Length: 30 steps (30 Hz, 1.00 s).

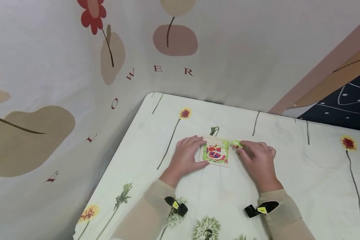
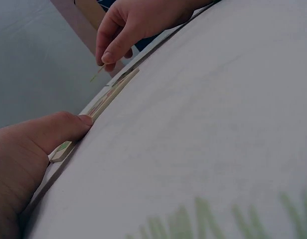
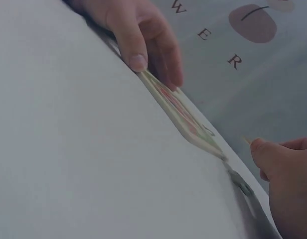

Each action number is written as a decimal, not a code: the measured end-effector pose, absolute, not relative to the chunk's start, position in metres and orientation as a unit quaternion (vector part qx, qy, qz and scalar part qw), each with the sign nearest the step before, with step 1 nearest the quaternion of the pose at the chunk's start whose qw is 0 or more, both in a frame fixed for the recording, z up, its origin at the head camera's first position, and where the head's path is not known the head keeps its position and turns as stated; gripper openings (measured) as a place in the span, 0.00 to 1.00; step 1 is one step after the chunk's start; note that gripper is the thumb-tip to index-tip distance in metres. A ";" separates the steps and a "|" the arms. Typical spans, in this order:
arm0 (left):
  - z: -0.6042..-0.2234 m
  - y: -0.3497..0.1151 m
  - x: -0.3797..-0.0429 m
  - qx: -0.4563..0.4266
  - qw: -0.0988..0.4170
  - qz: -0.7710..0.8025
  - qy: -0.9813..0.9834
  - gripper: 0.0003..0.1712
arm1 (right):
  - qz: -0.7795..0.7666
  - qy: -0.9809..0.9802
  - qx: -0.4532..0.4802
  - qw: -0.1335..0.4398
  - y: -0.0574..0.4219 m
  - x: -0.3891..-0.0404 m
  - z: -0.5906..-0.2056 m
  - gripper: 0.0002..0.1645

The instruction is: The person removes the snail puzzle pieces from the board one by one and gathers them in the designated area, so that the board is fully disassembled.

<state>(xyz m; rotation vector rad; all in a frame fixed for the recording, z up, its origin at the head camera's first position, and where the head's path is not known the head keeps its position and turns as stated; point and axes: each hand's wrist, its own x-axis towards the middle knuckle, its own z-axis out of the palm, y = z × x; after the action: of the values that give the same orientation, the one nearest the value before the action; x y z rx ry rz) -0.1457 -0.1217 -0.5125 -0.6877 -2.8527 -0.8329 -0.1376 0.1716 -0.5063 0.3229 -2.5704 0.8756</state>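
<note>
White flowered cloth surrounds the picture puzzle; printed backdrop behind.

We've a plain beige L cuff, w/ a blk strap across it, a yel. label (marks too sm. to read) & a blk blocky unit on its inner side. Right of the L cuff, we've a matching beige R cuff, same blk/yel. gear.

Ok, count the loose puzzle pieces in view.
1: a partly green piece, pinched in the right hand beside the puzzle board that the left hand grips. Others may be hidden beneath the hands.
</note>
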 end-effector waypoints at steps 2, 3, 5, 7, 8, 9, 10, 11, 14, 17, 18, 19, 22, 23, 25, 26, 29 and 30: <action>-0.513 -0.122 -0.146 -0.225 0.048 -0.270 -0.935 0.44 | 0.314 -0.920 0.112 0.206 0.178 -0.136 -0.507 0.19; -0.513 -0.122 -0.147 -0.225 0.048 -0.269 -0.935 0.44 | 0.316 -0.919 0.111 0.208 0.182 -0.135 -0.508 0.19; -0.514 -0.122 -0.147 -0.225 0.051 -0.268 -0.935 0.44 | 0.318 -0.918 0.106 0.211 0.188 -0.134 -0.508 0.19; -0.514 -0.122 -0.147 -0.225 0.053 -0.270 -0.935 0.44 | 0.320 -0.917 0.103 0.213 0.193 -0.133 -0.509 0.19; -0.514 -0.123 -0.147 -0.224 0.053 -0.270 -0.935 0.44 | 0.320 -0.918 0.101 0.212 0.195 -0.132 -0.509 0.19; -0.514 -0.123 -0.147 -0.224 0.053 -0.270 -0.935 0.44 | 0.319 -0.918 0.100 0.211 0.198 -0.131 -0.510 0.19; -0.514 -0.123 -0.147 -0.224 0.052 -0.270 -0.935 0.44 | 0.319 -0.919 0.100 0.210 0.200 -0.131 -0.510 0.19; -0.514 -0.123 -0.147 -0.223 0.052 -0.269 -0.935 0.44 | 0.318 -0.920 0.099 0.208 0.202 -0.130 -0.510 0.19; -0.514 -0.122 -0.147 -0.223 0.051 -0.269 -0.936 0.44 | 0.318 -0.920 0.100 0.205 0.206 -0.129 -0.511 0.19; -0.513 -0.122 -0.147 -0.224 0.052 -0.270 -0.935 0.43 | 0.319 -0.920 0.100 0.203 0.209 -0.127 -0.511 0.20; -0.513 -0.121 -0.147 -0.224 0.051 -0.270 -0.935 0.43 | 0.319 -0.921 0.100 0.202 0.210 -0.127 -0.511 0.20; -0.513 -0.121 -0.147 -0.223 0.051 -0.270 -0.935 0.43 | 0.318 -0.921 0.100 0.201 0.211 -0.126 -0.511 0.19; -0.513 -0.120 -0.147 -0.223 0.050 -0.270 -0.936 0.43 | 0.313 -0.923 0.101 0.198 0.211 -0.125 -0.510 0.19; -0.513 -0.120 -0.147 -0.223 0.050 -0.270 -0.935 0.43 | 0.311 -0.924 0.101 0.197 0.212 -0.125 -0.509 0.19; -0.513 -0.120 -0.146 -0.223 0.050 -0.271 -0.935 0.43 | 0.308 -0.926 0.101 0.194 0.211 -0.124 -0.509 0.19; -0.513 -0.120 -0.146 -0.223 0.051 -0.272 -0.935 0.43 | 0.308 -0.926 0.102 0.193 0.211 -0.124 -0.508 0.19; -0.513 -0.120 -0.146 -0.224 0.052 -0.274 -0.934 0.43 | 0.308 -0.926 0.104 0.193 0.211 -0.124 -0.508 0.19; -0.513 -0.120 -0.146 -0.223 0.052 -0.274 -0.934 0.43 | 0.308 -0.926 0.105 0.193 0.211 -0.124 -0.508 0.19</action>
<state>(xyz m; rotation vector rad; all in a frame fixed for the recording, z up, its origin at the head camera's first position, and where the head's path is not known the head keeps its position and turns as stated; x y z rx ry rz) -0.1463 -0.1198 -0.5132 -0.6795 -2.8414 -0.8327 -0.1239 0.2105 -0.5077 0.2944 -2.5986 0.8635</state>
